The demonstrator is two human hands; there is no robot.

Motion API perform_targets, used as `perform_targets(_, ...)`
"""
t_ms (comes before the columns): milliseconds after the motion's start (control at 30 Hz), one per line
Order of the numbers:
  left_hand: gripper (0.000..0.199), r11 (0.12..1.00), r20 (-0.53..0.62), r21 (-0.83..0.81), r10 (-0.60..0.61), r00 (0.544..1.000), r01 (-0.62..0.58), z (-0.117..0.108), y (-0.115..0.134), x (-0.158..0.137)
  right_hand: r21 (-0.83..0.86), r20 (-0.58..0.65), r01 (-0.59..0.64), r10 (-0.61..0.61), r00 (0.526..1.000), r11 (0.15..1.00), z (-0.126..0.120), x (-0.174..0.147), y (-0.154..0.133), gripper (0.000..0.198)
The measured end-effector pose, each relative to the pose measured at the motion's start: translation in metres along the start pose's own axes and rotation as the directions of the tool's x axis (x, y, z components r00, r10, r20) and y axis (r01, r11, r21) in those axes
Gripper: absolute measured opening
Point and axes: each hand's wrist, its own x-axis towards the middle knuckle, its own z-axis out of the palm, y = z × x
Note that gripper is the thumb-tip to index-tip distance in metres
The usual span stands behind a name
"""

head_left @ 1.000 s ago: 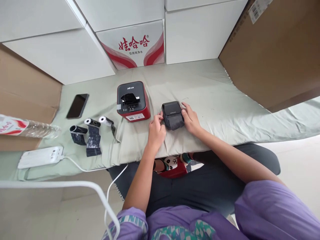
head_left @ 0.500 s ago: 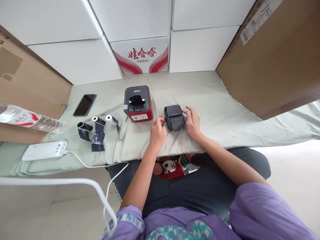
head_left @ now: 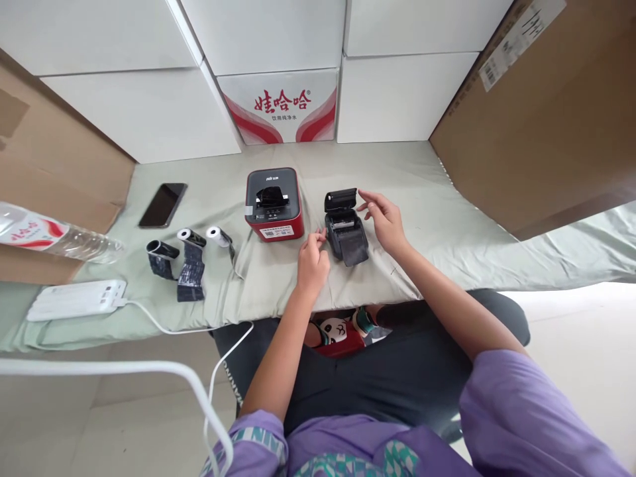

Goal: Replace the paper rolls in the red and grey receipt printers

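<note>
A small black portable label printer (head_left: 346, 228) sits on the cloth, its lid (head_left: 341, 199) raised at the back and the inside bay showing. A dark strip of label film (head_left: 354, 247) hangs over its front. My left hand (head_left: 314, 262), fingers bent together, holds against the printer's left side. At the right edge of the raised lid, my right hand (head_left: 383, 217) has its fingers stretched out, index fingertip at the lid. Left of the printer stands a red and black boxy printer (head_left: 274, 205) with a crumpled black piece on top.
Three label rolls, one black (head_left: 161, 255), one with a long printed strip (head_left: 191, 265) and one white (head_left: 217, 236), lie left. Beyond them are a phone (head_left: 163, 204), water bottle (head_left: 54, 232) and white power bank (head_left: 77, 299) with its cable (head_left: 171, 329). Boxes (head_left: 387, 99) wall the back and sides.
The printer's lid has swung up and back from shut. My right hand has moved from the printer's right side up to the lid's edge. My left hand has stayed at the left side.
</note>
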Motion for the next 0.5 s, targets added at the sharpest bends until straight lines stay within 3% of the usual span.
perform_targets(100, 0.034, 1.0, -0.005, 0.001, 0.009, 1.0, -0.009, 0.0, 0.0, -0.001, -0.22, 0.1, 0.086, -0.065, 0.993, 0.972, -0.006, 0.008, -0.003, 0.031)
perform_targets(167, 0.034, 1.0, -0.017, 0.004, 0.031, 0.999, -0.031, 0.0, 0.001, -0.001, -0.411, 0.232, 0.166, -0.073, 0.97, 0.896, -0.009, 0.011, -0.01, 0.025)
perform_targets(233, 0.034, 0.996, -0.044, 0.023, 0.083, 0.996, -0.082, -0.001, 0.003, -0.001, -0.57, 0.351, 0.216, -0.003, 0.936, 0.793, -0.009, 0.016, -0.021, 0.023)
perform_targets(333, 0.032, 0.965, -0.115, 0.084, 0.258, 0.959, -0.249, -0.002, 0.013, -0.007, -0.732, 0.423, 0.212, 0.189, 0.886, 0.647, -0.003, 0.028, -0.038, 0.031)
perform_targets(433, 0.024, 0.843, -0.038, 0.124, 0.532, 0.846, -0.524, 0.002, 0.021, -0.03, -0.818, 0.432, 0.227, 0.304, 0.849, 0.529, 0.008, 0.04, -0.044, 0.036)
perform_targets(467, 0.022, 0.766, 0.06, 0.096, 0.633, 0.772, -0.636, 0.007, 0.022, -0.043, -0.827, 0.439, 0.246, 0.306, 0.845, 0.505, 0.011, 0.044, -0.043, 0.035)
perform_targets(500, 0.02, 0.662, 0.168, 0.03, 0.735, 0.656, -0.749, 0.013, 0.02, -0.058, -0.826, 0.453, 0.272, 0.295, 0.841, 0.494, 0.013, 0.047, -0.04, 0.034)
